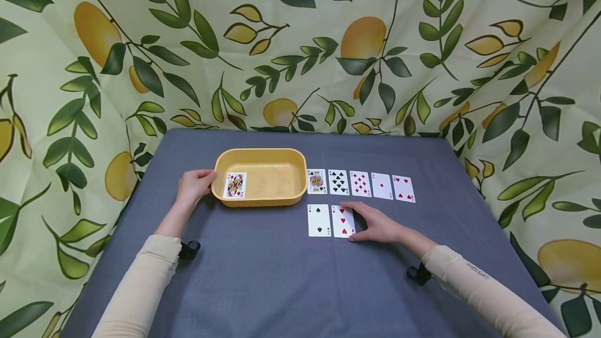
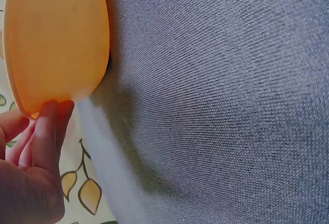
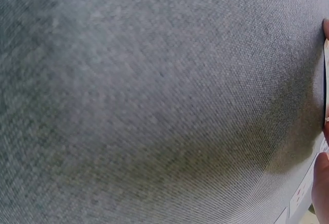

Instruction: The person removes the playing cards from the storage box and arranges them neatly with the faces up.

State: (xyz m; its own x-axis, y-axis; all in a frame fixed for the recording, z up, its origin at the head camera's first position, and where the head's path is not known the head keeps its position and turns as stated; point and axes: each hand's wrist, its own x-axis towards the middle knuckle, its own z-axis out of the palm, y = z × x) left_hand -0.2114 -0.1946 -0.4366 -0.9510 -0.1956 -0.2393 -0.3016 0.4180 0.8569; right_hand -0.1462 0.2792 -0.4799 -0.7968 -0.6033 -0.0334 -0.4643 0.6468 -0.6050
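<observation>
The three of hearts (image 1: 343,221) lies at the fingertips of the right hand (image 1: 377,223), which grips it lightly end to end: a finger bent over the far short edge, the thumb at the near one. From the palm the card lies to the left, and its long axis runs away from the person, almost in line with the span between finger and thumb; that match is what, as I judge it, any move of the card would turn on. The right wrist view catches only a sliver of it between fingertips at the frame's edge, so I cannot tell whether it rests flat on the grey cloth (image 1: 263,275) or is tipped up a little. Just left of it, across a narrow gap, the two of spades (image 1: 319,220) lies parallel. Beyond both is a row of five cards (image 1: 360,184), running rightward from beside the yellow tray (image 1: 272,176). The tray is farther off and to the left, its long axis crosswise to the three's, with a picture card (image 1: 235,185) inside near its left end. There the left hand (image 1: 193,186) pinches the rim, well apart from the three, so the right hand is plainly nearer.
</observation>
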